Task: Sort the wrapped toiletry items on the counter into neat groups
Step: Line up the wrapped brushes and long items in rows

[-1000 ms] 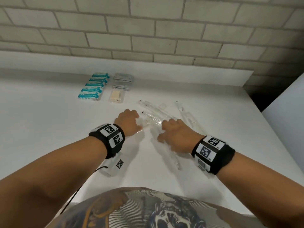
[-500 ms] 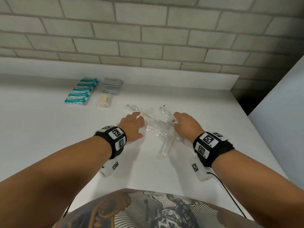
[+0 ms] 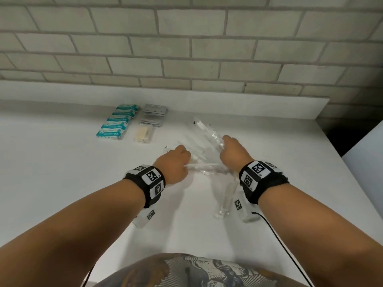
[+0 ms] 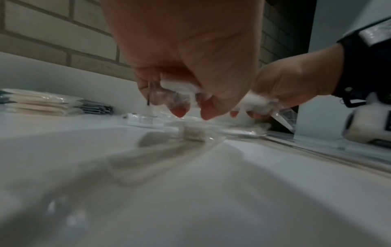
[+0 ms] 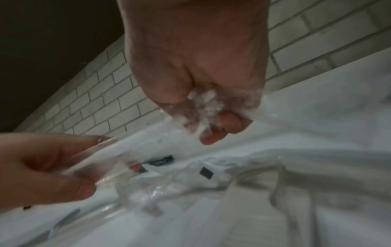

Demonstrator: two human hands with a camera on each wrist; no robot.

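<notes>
Closest to the person, one long clear packet (image 3: 222, 200) lies by itself on the white counter (image 3: 51, 172), just beside the right wrist. It looks like a toothbrush in see-through plastic, but the picture is too blurry to be sure.

A bit farther out, both hands are busy in a loose pile of the same clear packets (image 3: 202, 141). The left hand (image 3: 175, 164) has its fingers curled around one or two of them. The right hand (image 3: 233, 151) is closed around a bunch of them too, and their ends stick out past its fingers toward the wall.

These packets look very light. The plastic is thin, shiny and crinkly, so I think it will slip and bend easily. The hard stick inside is the best place to hold, near the middle, not the floppy ends of the wrap. Squeezing many at once may let some slide out.

Farther back, near the wall, two neat groups are already made. A row of teal and white packets (image 3: 116, 125) sits on the left. Right beside it are small flat grey packets (image 3: 154, 112) and a pale yellow one (image 3: 144, 134)
</notes>
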